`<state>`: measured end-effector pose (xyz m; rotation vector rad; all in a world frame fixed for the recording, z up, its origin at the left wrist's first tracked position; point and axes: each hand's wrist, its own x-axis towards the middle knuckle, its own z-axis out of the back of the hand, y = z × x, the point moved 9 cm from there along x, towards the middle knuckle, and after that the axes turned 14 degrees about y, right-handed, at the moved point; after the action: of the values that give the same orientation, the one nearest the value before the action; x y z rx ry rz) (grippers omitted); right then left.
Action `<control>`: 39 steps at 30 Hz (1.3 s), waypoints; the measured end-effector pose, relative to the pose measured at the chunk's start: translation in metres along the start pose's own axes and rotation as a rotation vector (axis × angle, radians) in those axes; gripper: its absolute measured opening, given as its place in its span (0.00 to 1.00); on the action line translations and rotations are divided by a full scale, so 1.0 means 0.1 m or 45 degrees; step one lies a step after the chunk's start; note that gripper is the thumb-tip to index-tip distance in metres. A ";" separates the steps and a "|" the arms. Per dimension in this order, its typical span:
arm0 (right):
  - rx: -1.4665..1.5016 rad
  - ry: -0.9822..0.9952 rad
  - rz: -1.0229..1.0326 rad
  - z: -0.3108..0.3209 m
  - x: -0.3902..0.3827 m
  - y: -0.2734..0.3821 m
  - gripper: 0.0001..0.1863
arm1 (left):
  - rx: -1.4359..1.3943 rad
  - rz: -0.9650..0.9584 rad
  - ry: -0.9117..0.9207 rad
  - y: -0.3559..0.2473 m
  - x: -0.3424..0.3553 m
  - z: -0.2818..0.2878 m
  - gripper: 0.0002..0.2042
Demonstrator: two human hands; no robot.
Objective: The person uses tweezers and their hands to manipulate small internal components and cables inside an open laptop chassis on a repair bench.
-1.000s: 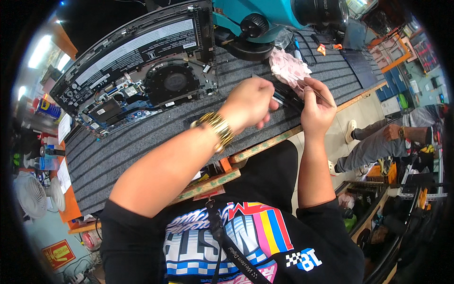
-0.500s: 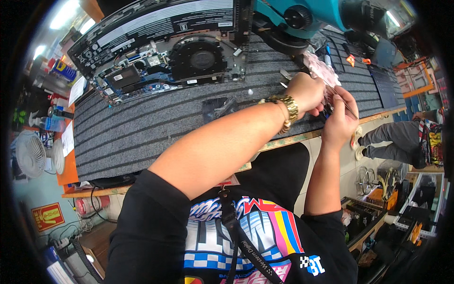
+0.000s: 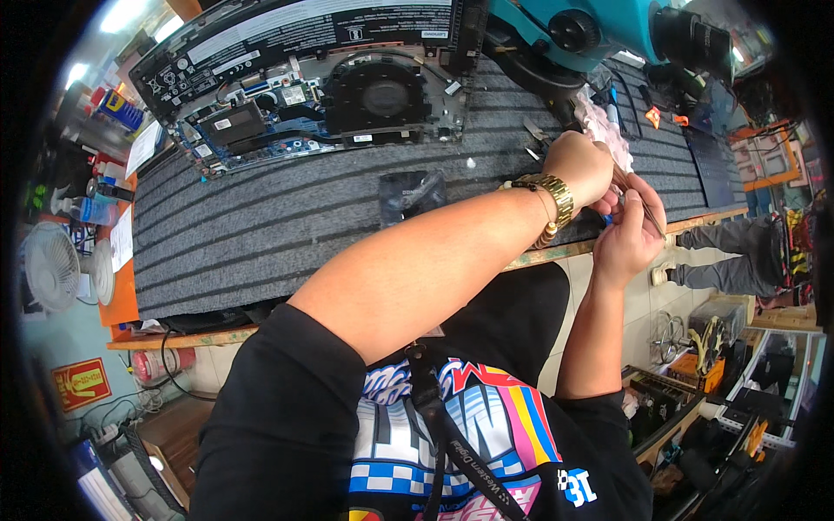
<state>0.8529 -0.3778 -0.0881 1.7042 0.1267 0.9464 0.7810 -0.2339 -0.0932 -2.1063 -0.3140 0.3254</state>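
Note:
My left hand (image 3: 579, 167), a metal watch on its wrist, is curled closed at the right part of the bench. Its fingertips are turned away, so what they hold is hidden. Right beside it, my right hand (image 3: 632, 236) is closed on slim metal tweezers (image 3: 653, 222), which slant across its fingers. The two hands nearly touch near the bench's front edge. Just beyond them lies a crumpled pinkish-white tissue (image 3: 603, 130). A small dark plastic bag (image 3: 410, 193) rests on the mat, left of my left forearm.
An opened laptop (image 3: 373, 95) with its fan and board exposed lies at the back left. A teal microscope (image 3: 582, 35) stands at the back right. Small metal blades (image 3: 533, 130) lie beyond my left hand. A person's legs (image 3: 725, 260) show at the right.
The view has shifted a little, so the bench items sit slightly farther right. Both hands stay close together, and the tweezers in my right hand have tilted a little.

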 end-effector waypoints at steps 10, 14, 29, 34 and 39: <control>0.042 -0.093 0.193 0.17 -0.12 0.54 0.13 | 0.212 0.163 0.073 -0.05 -0.27 0.04 0.25; 0.101 -0.127 0.132 0.19 -0.25 0.58 0.10 | 0.396 0.193 0.219 -0.27 -0.93 -0.01 0.26; 0.210 0.589 -0.308 -1.42 -0.06 0.10 0.07 | 1.611 -0.334 0.183 -1.29 -2.44 1.31 0.06; 0.213 0.584 -0.323 -1.59 -0.06 -0.09 0.06 | 1.772 -0.296 -0.018 -1.48 -2.56 1.67 0.05; 0.212 0.371 -0.194 -1.32 -0.01 0.05 0.05 | 1.840 -0.283 -0.094 -1.58 -2.73 1.80 0.04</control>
<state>0.7664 -0.2792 -0.0772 1.6710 0.5342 1.0881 0.4481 -0.1060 -0.0222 -0.6354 -0.2272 0.3373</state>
